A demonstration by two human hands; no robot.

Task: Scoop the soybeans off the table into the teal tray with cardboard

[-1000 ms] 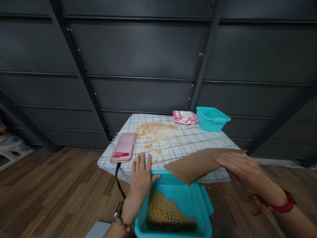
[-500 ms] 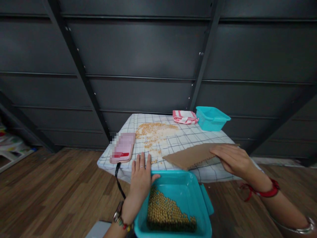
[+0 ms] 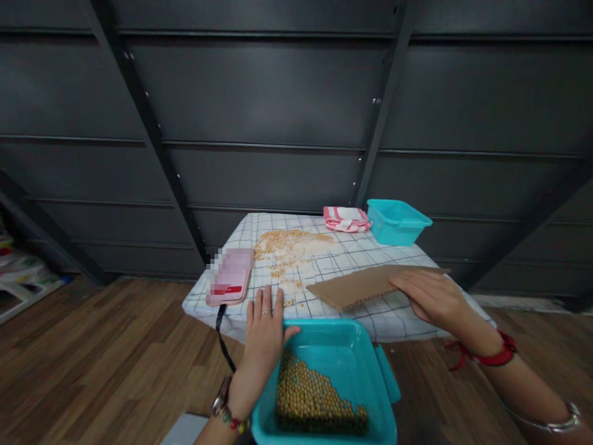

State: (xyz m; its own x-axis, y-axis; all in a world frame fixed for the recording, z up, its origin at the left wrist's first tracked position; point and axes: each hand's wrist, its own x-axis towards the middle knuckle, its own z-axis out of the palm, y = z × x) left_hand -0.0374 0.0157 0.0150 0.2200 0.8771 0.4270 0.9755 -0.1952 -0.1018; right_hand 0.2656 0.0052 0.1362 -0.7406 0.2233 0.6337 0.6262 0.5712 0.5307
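Observation:
My left hand (image 3: 264,334) lies with fingers stretched out on the cloth's front edge, its thumb at the rim of a turquoise plastic tub (image 3: 349,352). Inside the tub, round yellowish beans (image 3: 315,395), probably soybeans, are heaped toward the near left. A flat piece of brown cardboard (image 3: 354,285) is gripped at its right end by my right hand (image 3: 428,296); it slants low over the cloth. Ahead of my left hand, more beans (image 3: 278,241) lie scattered with a pale, fine-grained material (image 3: 308,247).
A checked white cloth (image 3: 356,256) covers the table. A pink phone (image 3: 236,272) rests at its left edge with a black strap hanging down. At the back right are a folded red-and-white towel (image 3: 345,219) and a second turquoise tub (image 3: 398,225). Dark panels (image 3: 269,93) rise behind.
The cardboard has tilted slightly in my right hand, its near corner shifting left and upward. My left hand and the tub show almost no movement.

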